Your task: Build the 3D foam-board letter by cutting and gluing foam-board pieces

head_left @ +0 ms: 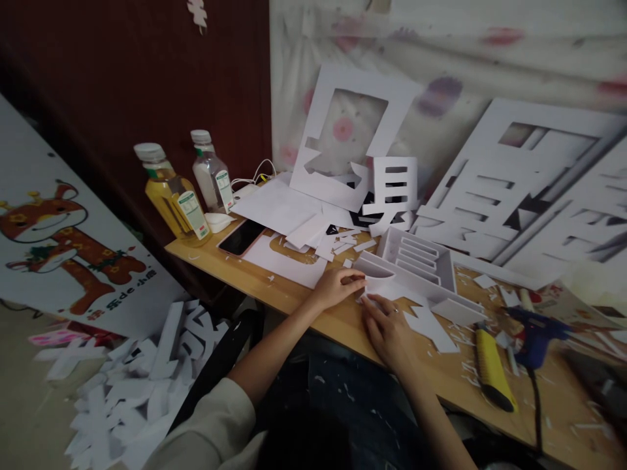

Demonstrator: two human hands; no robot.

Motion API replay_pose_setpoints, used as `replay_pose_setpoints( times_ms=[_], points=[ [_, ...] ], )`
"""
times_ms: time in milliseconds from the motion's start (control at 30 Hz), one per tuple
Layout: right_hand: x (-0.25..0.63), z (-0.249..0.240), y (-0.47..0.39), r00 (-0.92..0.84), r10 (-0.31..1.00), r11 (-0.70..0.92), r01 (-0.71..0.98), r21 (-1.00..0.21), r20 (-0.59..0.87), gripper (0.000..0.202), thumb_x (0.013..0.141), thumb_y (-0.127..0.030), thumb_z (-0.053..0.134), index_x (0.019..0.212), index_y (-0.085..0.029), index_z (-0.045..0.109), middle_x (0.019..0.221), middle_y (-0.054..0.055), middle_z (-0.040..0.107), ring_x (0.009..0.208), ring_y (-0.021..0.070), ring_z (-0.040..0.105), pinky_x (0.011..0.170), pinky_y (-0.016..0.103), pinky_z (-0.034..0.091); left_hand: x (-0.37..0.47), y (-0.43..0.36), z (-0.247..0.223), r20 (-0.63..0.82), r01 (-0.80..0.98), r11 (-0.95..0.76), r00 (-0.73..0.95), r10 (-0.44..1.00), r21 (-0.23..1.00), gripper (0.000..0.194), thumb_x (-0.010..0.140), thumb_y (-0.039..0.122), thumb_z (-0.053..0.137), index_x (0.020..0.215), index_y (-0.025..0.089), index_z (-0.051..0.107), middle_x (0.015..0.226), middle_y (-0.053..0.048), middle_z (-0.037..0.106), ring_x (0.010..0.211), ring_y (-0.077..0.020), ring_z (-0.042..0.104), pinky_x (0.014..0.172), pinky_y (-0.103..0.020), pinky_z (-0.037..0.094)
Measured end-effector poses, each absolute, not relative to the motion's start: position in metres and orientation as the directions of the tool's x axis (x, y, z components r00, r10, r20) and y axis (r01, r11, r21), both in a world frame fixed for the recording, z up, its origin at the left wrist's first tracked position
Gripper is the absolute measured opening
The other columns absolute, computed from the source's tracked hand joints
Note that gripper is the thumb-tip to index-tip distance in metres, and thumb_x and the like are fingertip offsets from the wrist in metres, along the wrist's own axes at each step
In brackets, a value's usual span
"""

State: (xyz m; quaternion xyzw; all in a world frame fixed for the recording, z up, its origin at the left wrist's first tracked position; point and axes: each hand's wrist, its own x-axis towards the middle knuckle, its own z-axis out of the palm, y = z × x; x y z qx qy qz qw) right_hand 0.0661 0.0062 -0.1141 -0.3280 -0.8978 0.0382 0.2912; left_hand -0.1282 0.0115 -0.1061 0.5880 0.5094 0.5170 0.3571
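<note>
A white box-like piece (448, 294) with raised walls and slots lies on the wooden table (289, 297). My left hand (339, 287) is at its left end, fingers bent and closed on the edge of the white piece. Just in front of it, my right hand (388, 326) has its fingertips pressed near the same corner, thumb and fingers close together; whatever they pinch is too small to make out. A flat white cut-out (431, 326) lies to the right of my right hand.
Two bottles (183, 205) and a phone (241, 237) stand or lie at the left. At the right are a yellow cutter (492, 369) and a blue glue gun (536, 333) with a cable. Cut-out boards (490, 176) lean at the back. White pieces (132, 391) are heaped below left.
</note>
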Motion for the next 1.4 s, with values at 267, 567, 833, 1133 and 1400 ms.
replay_pose_setpoints(
  times_ms=[267, 567, 833, 1133, 1400],
  points=[
    [0.0660, -0.1169, 0.0074, -0.612, 0.598, 0.791, 0.555, -0.257, 0.518, 0.036, 0.097, -0.024, 0.043, 0.120, -0.014, 0.068, 0.121, 0.017, 0.063, 0.105, 0.0292, 0.058, 0.092, 0.049, 0.050, -0.1280, 0.0110, -0.1042, 0.234, 0.269, -0.224, -0.003, 0.972, 0.937, 0.026, 0.094, 0.037, 0.060, 0.109, 0.016, 0.064, 0.108, -0.007, 0.067, 0.094, -0.0194, 0.066, 0.085, -0.041, 0.056],
    [0.0673, -0.1184, 0.0075, -0.573, 0.631, 0.769, 0.551, -0.324, 0.523, 0.036, 0.098, -0.023, 0.043, 0.125, -0.014, 0.065, 0.116, 0.015, 0.065, 0.101, 0.0258, 0.061, 0.086, 0.043, 0.053, -0.1274, 0.0056, -0.0996, 0.295, 0.259, -0.270, -0.063, 0.953, 0.928, 0.030, 0.093, 0.041, 0.056, 0.108, 0.020, 0.072, 0.105, -0.005, 0.074, 0.086, -0.0173, 0.068, 0.076, -0.026, 0.053],
    [0.0661, -0.1178, 0.0065, -0.553, 0.650, 0.754, 0.553, -0.354, 0.521, 0.036, 0.097, -0.023, 0.043, 0.124, -0.017, 0.066, 0.116, 0.015, 0.066, 0.101, 0.0256, 0.061, 0.087, 0.043, 0.053, -0.1273, 0.0068, -0.1028, 0.347, 0.271, -0.324, -0.041, 0.937, 0.906, 0.030, 0.086, 0.033, 0.064, 0.111, 0.019, 0.072, 0.103, -0.008, 0.073, 0.089, -0.0187, 0.069, 0.076, -0.026, 0.054],
    [0.0677, -0.1209, 0.0063, -0.513, 0.690, 0.716, 0.586, -0.379, 0.510, 0.035, 0.092, -0.017, 0.044, 0.114, -0.015, 0.072, 0.116, 0.016, 0.066, 0.102, 0.0274, 0.062, 0.089, 0.044, 0.052, -0.1283, 0.0043, -0.1015, 0.334, 0.328, -0.314, -0.004, 0.943, 0.891, 0.026, 0.093, 0.033, 0.061, 0.113, 0.017, 0.064, 0.110, -0.007, 0.068, 0.096, -0.0192, 0.066, 0.085, -0.041, 0.056],
    [0.0667, -0.1221, 0.0038, -0.470, 0.715, 0.687, 0.611, -0.394, 0.517, 0.037, 0.090, -0.013, 0.043, 0.109, -0.020, 0.074, 0.114, 0.014, 0.067, 0.101, 0.0253, 0.062, 0.089, 0.043, 0.052, -0.1283, 0.0066, -0.1054, 0.299, 0.367, -0.288, 0.026, 0.954, 0.885, 0.028, 0.094, 0.035, 0.059, 0.115, 0.017, 0.062, 0.115, -0.008, 0.065, 0.097, -0.0197, 0.065, 0.085, -0.041, 0.056]
  ],
)
